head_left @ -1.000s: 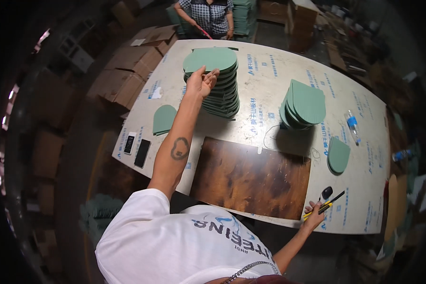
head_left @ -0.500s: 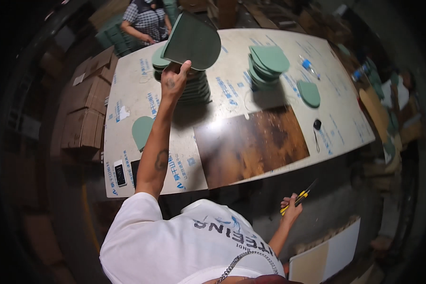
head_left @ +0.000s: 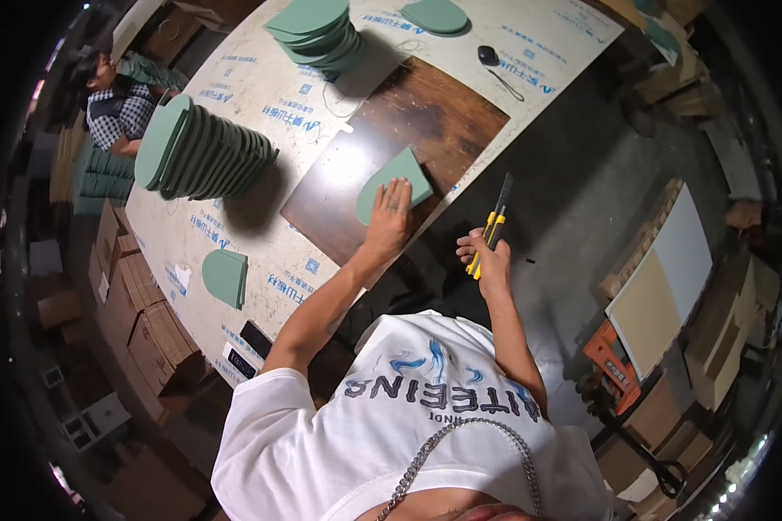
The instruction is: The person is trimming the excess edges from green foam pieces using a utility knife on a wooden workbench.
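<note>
My left hand (head_left: 389, 217) lies with fingers stretched out on a green panel (head_left: 415, 172), which has one rounded end. The panel rests flat on a brown, wood-patterned board (head_left: 460, 113) near the table's front edge. Off that edge, to the right, my right hand (head_left: 493, 265) is closed around a yellow-and-black utility knife (head_left: 493, 227). Its blade points up and away from me, apart from the panel.
On the white table (head_left: 261, 104) stand a tall stack of green panels (head_left: 195, 156) and another stack (head_left: 313, 39) farther back. Smaller piles (head_left: 437, 17) (head_left: 224, 278), a black object with a cord (head_left: 489, 56) and a phone (head_left: 239, 360) lie around. A person (head_left: 117, 113) is beyond the left edge.
My left hand has brought the green panel down from above the tall stack onto the brown board and now lies flat on it. The knife stays in my right hand. The view has turned.
</note>
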### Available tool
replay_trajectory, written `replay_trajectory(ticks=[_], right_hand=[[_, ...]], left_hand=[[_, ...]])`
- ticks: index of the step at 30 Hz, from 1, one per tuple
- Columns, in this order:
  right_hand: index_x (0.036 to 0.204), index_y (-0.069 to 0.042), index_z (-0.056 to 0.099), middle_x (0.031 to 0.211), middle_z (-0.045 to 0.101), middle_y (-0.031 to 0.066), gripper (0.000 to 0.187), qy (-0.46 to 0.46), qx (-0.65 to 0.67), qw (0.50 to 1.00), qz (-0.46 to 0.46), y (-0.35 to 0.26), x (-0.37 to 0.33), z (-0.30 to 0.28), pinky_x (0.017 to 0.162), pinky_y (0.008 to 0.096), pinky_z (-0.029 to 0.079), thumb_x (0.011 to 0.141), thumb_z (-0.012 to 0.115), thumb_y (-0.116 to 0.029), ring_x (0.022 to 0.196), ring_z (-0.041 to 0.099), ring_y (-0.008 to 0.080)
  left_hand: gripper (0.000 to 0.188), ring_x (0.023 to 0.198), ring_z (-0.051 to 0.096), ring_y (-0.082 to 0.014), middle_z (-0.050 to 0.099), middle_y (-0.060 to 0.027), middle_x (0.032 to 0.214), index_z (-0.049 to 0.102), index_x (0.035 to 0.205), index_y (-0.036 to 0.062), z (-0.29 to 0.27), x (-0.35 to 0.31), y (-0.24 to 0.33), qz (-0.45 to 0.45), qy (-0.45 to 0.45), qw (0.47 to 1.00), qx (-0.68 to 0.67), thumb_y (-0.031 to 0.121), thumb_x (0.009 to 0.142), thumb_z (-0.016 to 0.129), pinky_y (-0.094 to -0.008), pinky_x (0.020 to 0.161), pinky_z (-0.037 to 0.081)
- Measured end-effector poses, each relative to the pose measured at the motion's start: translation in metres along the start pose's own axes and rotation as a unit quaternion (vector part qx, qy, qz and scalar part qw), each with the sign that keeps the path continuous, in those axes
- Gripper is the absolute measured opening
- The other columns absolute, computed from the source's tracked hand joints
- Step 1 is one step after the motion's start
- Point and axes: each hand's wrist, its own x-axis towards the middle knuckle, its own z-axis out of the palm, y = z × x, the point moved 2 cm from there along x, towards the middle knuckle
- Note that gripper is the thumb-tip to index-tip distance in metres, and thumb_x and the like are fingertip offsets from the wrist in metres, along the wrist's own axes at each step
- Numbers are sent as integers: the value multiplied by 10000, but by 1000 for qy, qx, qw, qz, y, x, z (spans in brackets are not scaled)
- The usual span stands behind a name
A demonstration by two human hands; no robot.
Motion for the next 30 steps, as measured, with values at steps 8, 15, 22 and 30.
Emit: replay_trajectory(ticks=[8,15,22,30], right_hand=[[1008,-13,614,898,720,128,189,-2,-52,997,58,27,55,-33,608,277,530,961,663,-189,715,674,156],[1063,-27,700,725,630,11,305,-13,-235,972,1,30,116,-18,544,258,473,889,757,-271,608,578,94],[957,-6,683,713,625,24,335,-82,-388,918,-3,69,105,-13,542,293,476,856,791,-307,564,552,105],[925,-20,644,685,614,23,271,-21,-203,976,71,93,74,-8,545,274,483,901,763,-262,585,597,111]], left_hand=[[548,1404,388,-404,446,-238,1482,505,1349,-62,41,-1,42,20,-118,990,-68,228,914,667,-622,1153,257],[483,1372,377,-425,401,-258,1478,491,1393,29,49,35,-9,-205,6,979,0,273,986,577,-556,1122,272],[465,1407,366,-401,399,-228,1523,536,1427,138,58,48,-20,-130,-65,989,-14,354,1016,504,-529,1173,234],[466,1436,357,-341,411,-181,1542,560,1414,161,56,42,-21,-19,-101,994,-28,386,1008,507,-522,1183,237]])
